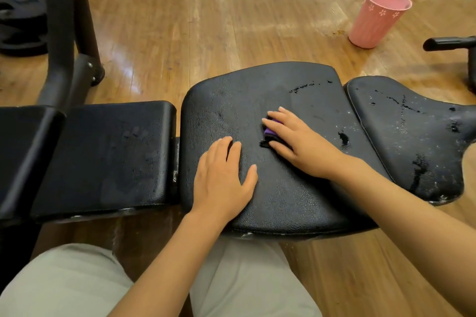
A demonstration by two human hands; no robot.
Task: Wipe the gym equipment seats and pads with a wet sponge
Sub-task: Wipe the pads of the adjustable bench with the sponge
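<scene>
I have two hands in view, both down on the same black pad. My right hand (300, 143) lies over one purple sponge (269, 131), fingers stretched across it and pressing it flat onto the middle pad (280, 201); only a sliver of purple shows between the fingers. My left hand (224, 177) rests palm-down just beside it, nearer the pad's front left edge, fingers straight and slightly spread, thumb out to the side, holding nothing.

I count three black pads in a row. The middle pad carries both hands and has wet streaks near its far right corner and a small dark puddle right of the sponge. The right pad (412, 141), touching or nearly touching the middle one, is speckled with drops and wet patches. The left pad (103, 157), set apart by a narrow gap, shows a faint damp sheen.

Beyond the pads, one pink cup (377, 22) stands upright on the wooden floor (231, 20), well apart from the bench. At far left a black frame leg (67, 33) rises, with dark weight plates (22, 18) behind it; their number I cannot tell.
</scene>
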